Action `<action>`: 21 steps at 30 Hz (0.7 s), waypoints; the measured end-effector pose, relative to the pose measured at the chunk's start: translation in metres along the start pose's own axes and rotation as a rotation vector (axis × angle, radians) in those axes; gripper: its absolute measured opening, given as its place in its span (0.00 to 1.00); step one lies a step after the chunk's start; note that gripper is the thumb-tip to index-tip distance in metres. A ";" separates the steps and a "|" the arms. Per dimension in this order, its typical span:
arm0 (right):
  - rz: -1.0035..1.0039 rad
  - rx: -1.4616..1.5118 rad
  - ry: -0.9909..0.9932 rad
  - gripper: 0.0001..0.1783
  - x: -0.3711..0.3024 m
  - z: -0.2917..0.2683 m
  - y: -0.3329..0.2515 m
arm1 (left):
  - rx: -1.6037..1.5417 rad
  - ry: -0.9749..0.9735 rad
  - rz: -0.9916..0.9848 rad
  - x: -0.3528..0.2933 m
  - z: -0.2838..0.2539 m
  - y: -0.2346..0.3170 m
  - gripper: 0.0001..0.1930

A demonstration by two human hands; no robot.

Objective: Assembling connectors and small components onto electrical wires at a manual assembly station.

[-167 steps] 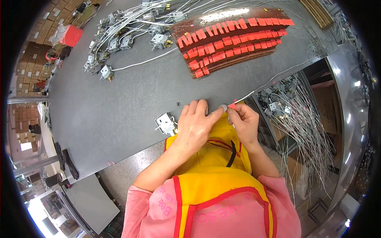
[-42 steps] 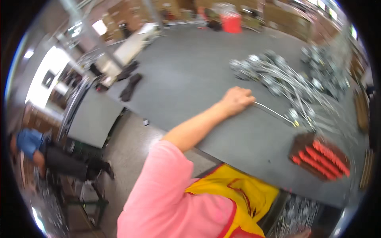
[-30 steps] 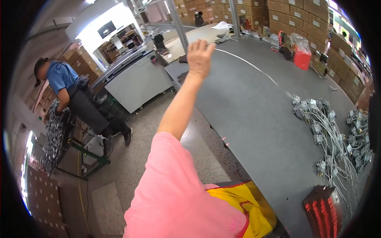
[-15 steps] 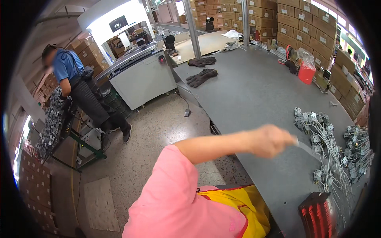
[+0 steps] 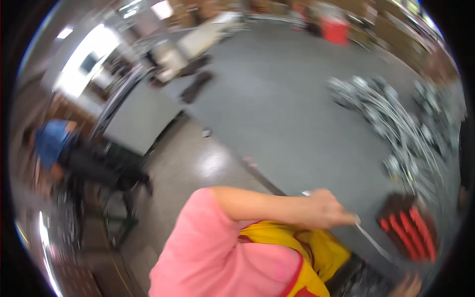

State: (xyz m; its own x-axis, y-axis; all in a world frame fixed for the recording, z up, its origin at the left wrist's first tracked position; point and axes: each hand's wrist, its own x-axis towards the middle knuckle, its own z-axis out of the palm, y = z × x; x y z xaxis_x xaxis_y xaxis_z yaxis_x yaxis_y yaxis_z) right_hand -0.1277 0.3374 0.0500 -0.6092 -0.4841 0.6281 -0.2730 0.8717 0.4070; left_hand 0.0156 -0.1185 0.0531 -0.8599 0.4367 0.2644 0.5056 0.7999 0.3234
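My left hand, its arm in a pink sleeve, is closed with the fingers pinching a thin white cable. The cable runs down to the right, toward my right hand at the lower right edge. That hand is cut off and smeared, so its fingers are unclear. A small silvery piece shows beside my left wrist; what it belongs to is hidden. Just right of the cable sits a dark block with red strips. Beyond it lies a heap of pale cables with metal ends.
The grey table runs along my right. A second heap of metal parts, a red container and dark gloves lie on it. At the left, a person in blue stands bent near a grey cabinet.
The view has swung, with blur. My left hand, still on the cable, has come closer to my body and the dark red-striped block. My right hand has come into view at the lower right.
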 end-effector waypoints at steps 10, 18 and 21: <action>0.439 0.578 -0.008 0.25 -0.027 0.033 -0.023 | -0.130 0.074 -0.160 0.039 0.048 0.042 0.22; 0.528 0.637 -0.027 0.28 -0.063 0.030 0.007 | -0.113 0.065 -0.045 0.064 0.079 0.062 0.23; 0.522 0.647 -0.016 0.29 -0.065 0.033 0.014 | -0.090 0.036 -0.035 0.068 0.082 0.065 0.24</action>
State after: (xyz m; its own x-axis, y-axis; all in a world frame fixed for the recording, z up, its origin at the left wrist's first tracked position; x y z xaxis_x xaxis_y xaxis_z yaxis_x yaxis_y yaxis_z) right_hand -0.1163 0.3832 -0.0067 -0.7852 -0.0088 0.6192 -0.3237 0.8582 -0.3984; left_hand -0.0155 -0.0029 0.0176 -0.8748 0.3927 0.2838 0.4812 0.7731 0.4132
